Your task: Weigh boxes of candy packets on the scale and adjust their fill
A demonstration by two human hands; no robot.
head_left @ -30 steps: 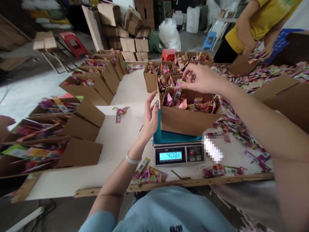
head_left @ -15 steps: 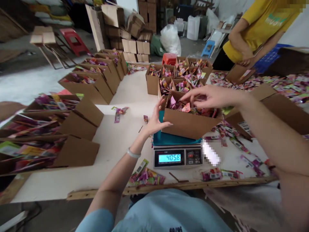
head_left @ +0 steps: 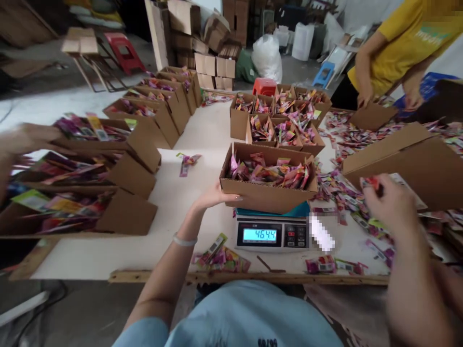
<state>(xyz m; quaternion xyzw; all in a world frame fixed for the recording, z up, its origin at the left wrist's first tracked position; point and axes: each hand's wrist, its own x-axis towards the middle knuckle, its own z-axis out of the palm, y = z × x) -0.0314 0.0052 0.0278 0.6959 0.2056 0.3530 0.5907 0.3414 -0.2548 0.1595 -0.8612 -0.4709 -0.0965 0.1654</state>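
Observation:
A cardboard box full of small colourful packets sits on the teal pan of a digital scale, whose display reads 464.4. My left hand grips the box's left end, thumb along the front face and the other fingers partly hidden. My right hand is off to the right, closed, with a small red packet at its fingertips. Loose packets lie between that hand and the scale. Beyond the right hand leans a large open carton.
Filled boxes line the left side, where another person's hand reaches over them. More filled boxes stand behind the scale. A co-worker in a yellow shirt handles a carton at the far right. Packets lie near the front edge.
My right hand has left the box and moved right, to the loose packets. My left hand has closed on the box's left end; the box sits straighter. The display went from 405.8 to 464.4.

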